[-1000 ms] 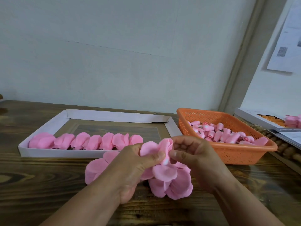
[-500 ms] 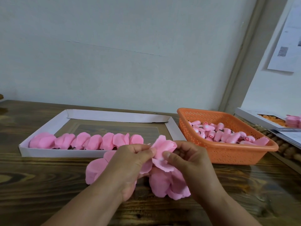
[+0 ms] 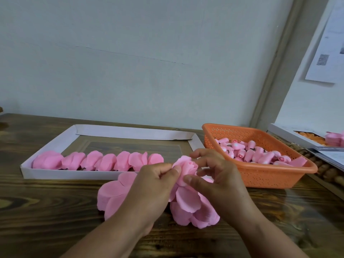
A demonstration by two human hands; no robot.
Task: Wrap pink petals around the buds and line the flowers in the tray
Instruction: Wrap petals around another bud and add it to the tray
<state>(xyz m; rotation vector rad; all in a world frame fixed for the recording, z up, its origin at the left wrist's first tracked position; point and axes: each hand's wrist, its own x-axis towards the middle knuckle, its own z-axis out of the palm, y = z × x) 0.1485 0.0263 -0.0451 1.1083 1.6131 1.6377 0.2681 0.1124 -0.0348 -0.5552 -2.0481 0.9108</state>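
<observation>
A pink flower (image 3: 187, 167) of petals wrapped round a bud is held above the table between both hands. My left hand (image 3: 156, 185) pinches it from the left with thumb and fingers. My right hand (image 3: 214, 175) pinches its right side, thumb pressed on a petal, upper fingers curved over the top. A strip of joined pink petals (image 3: 188, 202) hangs from the flower to the table, and more loose petals (image 3: 111, 194) lie left of my left hand. The white tray (image 3: 55, 174) behind holds a row of several finished flowers (image 3: 96, 162). The bud itself is hidden inside the petals.
An orange plastic basket (image 3: 260, 174) with several pink buds (image 3: 251, 153) stands to the right of the tray. At the far right edge lie a white box (image 3: 290, 135) with orange and pink pieces and some papers (image 3: 331, 155). A wall rises behind the wooden table (image 3: 46, 211).
The petal has been folded closer round the flower, which now looks more rolled. My right fingers have lifted over its top and my thumb has slid along the petal. The hands stay in place.
</observation>
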